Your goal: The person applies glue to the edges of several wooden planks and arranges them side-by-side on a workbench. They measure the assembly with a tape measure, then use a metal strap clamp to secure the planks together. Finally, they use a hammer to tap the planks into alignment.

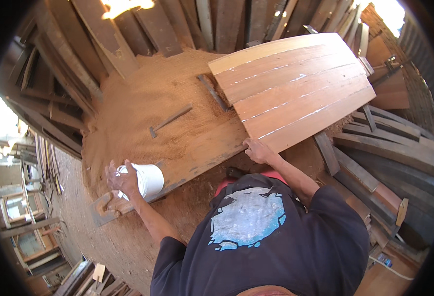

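1. Brown floor (128,241) spreads through the lower left of the frame.
2. Left of centre, the left hand (123,180), fingers half-spread and curved, touches a white tub (151,179) (its grip I cannot tell).
3. At centre, the right hand's (260,150) fingers curl closely at the lower-left corner of a wooden panel (296,93) (white lines along its seams); whether they grip, I cannot tell.
4. Upper centre: hammer (171,120) on sawdust (143,84).
5. Top: upright planks (232,24).
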`<state>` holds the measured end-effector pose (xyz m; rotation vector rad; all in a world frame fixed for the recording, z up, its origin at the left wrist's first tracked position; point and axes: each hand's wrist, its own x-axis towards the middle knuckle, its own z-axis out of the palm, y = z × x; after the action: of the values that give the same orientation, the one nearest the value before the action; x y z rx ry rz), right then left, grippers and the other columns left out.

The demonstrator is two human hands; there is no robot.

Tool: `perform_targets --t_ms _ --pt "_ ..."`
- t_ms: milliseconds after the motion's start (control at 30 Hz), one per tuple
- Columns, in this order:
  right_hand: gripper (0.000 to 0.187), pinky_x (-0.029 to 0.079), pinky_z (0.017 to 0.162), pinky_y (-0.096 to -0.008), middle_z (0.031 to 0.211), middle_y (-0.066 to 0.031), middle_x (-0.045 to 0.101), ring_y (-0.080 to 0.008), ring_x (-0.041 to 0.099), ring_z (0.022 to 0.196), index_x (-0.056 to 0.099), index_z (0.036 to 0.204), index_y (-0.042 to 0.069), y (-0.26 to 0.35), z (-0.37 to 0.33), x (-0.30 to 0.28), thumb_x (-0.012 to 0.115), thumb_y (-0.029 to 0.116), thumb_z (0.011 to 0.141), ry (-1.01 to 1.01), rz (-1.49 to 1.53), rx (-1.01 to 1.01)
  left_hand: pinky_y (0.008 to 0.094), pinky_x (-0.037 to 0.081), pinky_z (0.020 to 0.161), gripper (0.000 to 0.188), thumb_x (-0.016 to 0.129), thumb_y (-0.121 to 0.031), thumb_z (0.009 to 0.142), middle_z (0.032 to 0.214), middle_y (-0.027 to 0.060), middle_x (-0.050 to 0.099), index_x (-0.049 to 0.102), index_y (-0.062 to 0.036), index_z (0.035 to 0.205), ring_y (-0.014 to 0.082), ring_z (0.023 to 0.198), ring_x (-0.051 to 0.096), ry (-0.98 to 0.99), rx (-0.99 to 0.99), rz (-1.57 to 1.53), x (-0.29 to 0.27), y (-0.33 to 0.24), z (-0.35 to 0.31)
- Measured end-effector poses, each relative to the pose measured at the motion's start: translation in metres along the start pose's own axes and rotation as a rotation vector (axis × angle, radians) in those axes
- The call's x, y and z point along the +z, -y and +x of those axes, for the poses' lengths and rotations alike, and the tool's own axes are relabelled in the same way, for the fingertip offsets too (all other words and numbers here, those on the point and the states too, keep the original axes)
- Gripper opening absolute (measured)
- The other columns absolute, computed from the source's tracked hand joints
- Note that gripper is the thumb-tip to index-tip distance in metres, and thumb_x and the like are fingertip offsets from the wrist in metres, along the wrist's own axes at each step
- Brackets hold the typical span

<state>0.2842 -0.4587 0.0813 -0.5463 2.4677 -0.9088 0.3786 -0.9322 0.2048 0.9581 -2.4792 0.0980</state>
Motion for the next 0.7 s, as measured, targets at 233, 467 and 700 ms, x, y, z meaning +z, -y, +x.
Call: perform_targets --t_ms 233,467,700 --pt "0.026 0.049 0.083 -0.0473 0.095 -0.0235 0.065 -0.0403 0.063 0.093 0.061 0.098 -0.001 -0.062 -0.039 0.011 0.055 0.021 0.087 -0.005 0.075 0.087 0.0539 0.036 0.104 0.047 0.076 -0.032 0.077 0.135 0.0209 0.053 0.064 -0.0115 0.117 0.0403 0.124 0.048 0.204 0.489 -0.436 0.077 -0.139 -0.048" --pt "0.033 0.05 0.088 -0.048 0.102 -0.0257 0.067 -0.0415 0.064 0.101 0.059 0.111 -0.001 -0.084 -0.107 -0.013 0.054 0.014 0.083 -0.249 0.249 0.323 0.0531 0.037 0.104 0.05 0.077 -0.033 0.075 0.135 0.0214 0.052 0.065 -0.0115 0.119 0.0402 0.125 0.046 0.544 0.828 -0.646 0.06 -0.293 -0.134" --pt "0.033 0.052 0.085 -0.0459 0.104 -0.0227 0.068 -0.0397 0.065 0.1 0.061 0.108 -0.002 -0.13 -0.179 -0.054 0.061 0.018 0.081 -0.254 0.39 0.381 0.0555 0.035 0.106 0.062 0.075 -0.038 0.076 0.14 0.0206 0.047 0.058 -0.0126 0.13 0.0408 0.129 0.043 0.859 0.983 -0.41 0.041 -0.39 -0.218"
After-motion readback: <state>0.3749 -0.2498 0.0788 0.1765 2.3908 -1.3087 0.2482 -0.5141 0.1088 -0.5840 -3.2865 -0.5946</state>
